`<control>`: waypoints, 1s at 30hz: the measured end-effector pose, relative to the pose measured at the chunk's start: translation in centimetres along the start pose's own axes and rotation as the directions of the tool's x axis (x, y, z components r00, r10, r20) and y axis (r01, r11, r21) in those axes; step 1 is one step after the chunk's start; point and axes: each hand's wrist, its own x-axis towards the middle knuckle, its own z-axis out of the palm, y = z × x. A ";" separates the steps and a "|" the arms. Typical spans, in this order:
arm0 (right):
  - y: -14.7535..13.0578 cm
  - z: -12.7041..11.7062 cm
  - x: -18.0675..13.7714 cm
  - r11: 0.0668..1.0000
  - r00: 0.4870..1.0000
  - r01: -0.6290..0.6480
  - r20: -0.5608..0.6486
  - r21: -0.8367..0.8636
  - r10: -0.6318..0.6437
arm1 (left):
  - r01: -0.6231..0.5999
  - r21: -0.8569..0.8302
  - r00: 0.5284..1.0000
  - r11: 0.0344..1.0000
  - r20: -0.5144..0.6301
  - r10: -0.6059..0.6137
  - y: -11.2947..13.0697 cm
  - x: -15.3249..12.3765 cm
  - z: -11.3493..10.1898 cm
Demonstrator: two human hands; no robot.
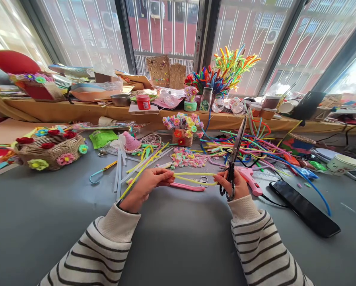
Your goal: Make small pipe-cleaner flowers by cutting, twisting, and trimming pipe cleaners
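Observation:
Between my two hands a yellow pipe cleaner [192,173] is stretched, doubled into a narrow loop above the table. My left hand [149,184] pinches one end of it between thumb and fingers. At the other end my right hand [233,182] grips the loop with its fingertips. That same hand also holds black-handled scissors [236,147], their blades pointing up and away from me. Under the loop lie a pink pipe cleaner [189,186] and a small pair of scissors [202,181]. A pink glue gun [251,180] rests just right of my right hand.
A flower-trimmed woven basket [51,153] stands at left. Loose pipe cleaners [255,145] pile up at right behind a black phone [304,208]. Small pastel pieces [188,158] lie near a flower box [183,137]. A crowded ledge [91,109] runs below the window.

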 end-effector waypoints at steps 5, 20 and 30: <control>0.0 -0.1 0.0 0.999 1.000 -0.003 -0.017 0.049 0.004 | -0.019 -0.033 1.000 0.999 -0.017 0.019 -0.1 -0.1 0.0; -1.4 0.0 -0.4 0.725 0.784 -0.523 0.586 0.447 0.204 | -0.287 -0.358 0.928 0.889 -0.333 0.166 -0.5 0.8 -1.1; -2.1 -0.1 -2.0 0.725 0.567 -0.537 0.821 0.432 -0.069 | -0.377 -0.329 0.863 0.866 -0.464 0.199 -0.6 0.7 -1.2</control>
